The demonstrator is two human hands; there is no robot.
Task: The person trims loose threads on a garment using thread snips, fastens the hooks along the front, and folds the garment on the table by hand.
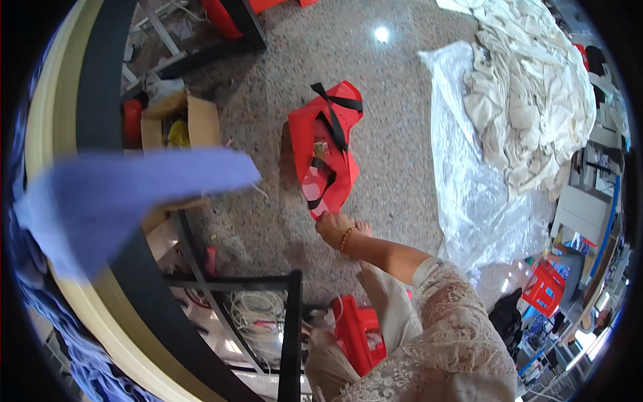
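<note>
My right hand (333,230), with a beaded bracelet at the wrist, reaches down and is closed on the near edge of a red bag (343,175). The bag rests on the speckled floor with its top open and its black straps (339,127) loose. A small box (322,149) shows inside it, and pinkish-white patches mark its near end. My left hand is out of the picture. At the left, a blurred piece of blue-purple cloth (144,181) sticks out over the table edge.
White fabric (529,87) lies heaped at the right on a clear plastic sheet (462,161). An open cardboard box (203,120) stands left of the bag. Near my legs are a red plastic stool (358,335) and a black metal frame (293,321). The table edge (60,134) curves along the left.
</note>
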